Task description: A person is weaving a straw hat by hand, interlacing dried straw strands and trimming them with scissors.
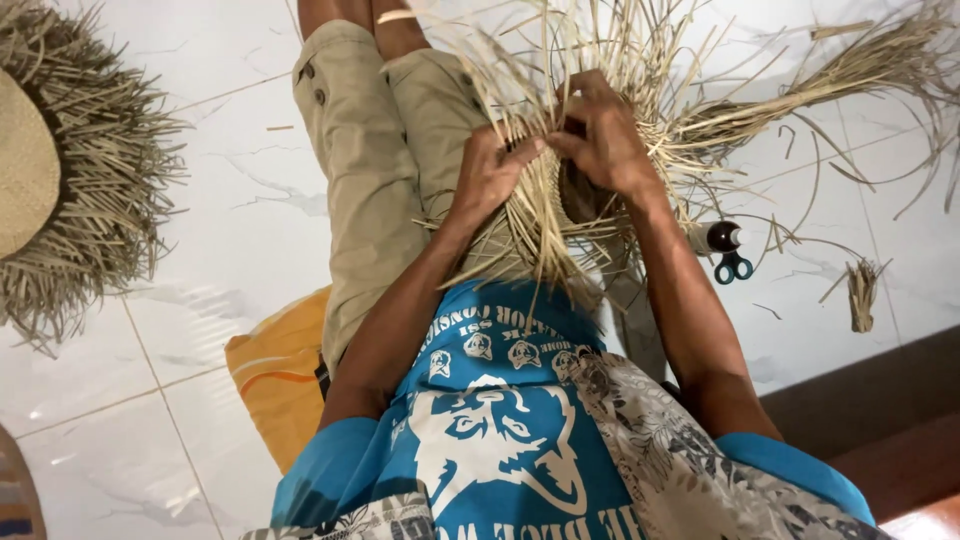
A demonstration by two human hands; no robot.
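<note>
We sit on a glossy white marble-veined tile floor [210, 200] with thin grout lines; a dark brown baseboard [880, 400] borders it.

Soft, even daylight fills the room; faint sheen on the white floor [220, 200], slight blur and stretching toward the edges.

Straw piece [600, 110]: dry, pale plant strips, matt and rough, loose ends splayed.
Floor [230, 200]: white marbled tile, smooth and glossy, thin grout lines.
Round mat [40, 170]: same straw, tightly woven middle, shaggy rim.
Scissors [733, 266]: blue plastic handles, smooth.
Shorts [365, 170]: tan cloth, matt.
Shirt [500, 420]: blue cloth, white print.
Cushion [275, 370]: orange, slightly shiny cloth.
</note>
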